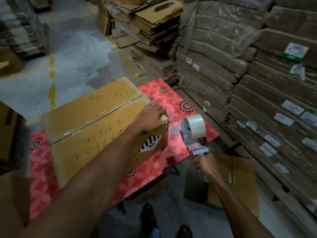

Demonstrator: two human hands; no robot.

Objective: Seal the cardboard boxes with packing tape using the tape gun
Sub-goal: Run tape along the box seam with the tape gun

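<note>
A closed cardboard box (pixel 96 131) with handwriting on its flaps lies on a red flowered table (pixel 173 100). Glossy clear tape runs along its centre seam. My left hand (pixel 151 115) rests on the box's right top edge, fingers bent over the corner and pressing down tape there. My right hand (pixel 205 164) grips the handle of a grey tape gun (pixel 193 134) with a clear tape roll, held just right of the box above the table's edge. The gun is apart from the box.
Tall stacks of wrapped flat cardboard (pixel 257 83) with labels stand close on the right. Loose flattened cartons (pixel 149 23) pile up behind the table. Another open box (pixel 231 179) sits on the floor under my right hand. My shoes (pixel 149 219) show below.
</note>
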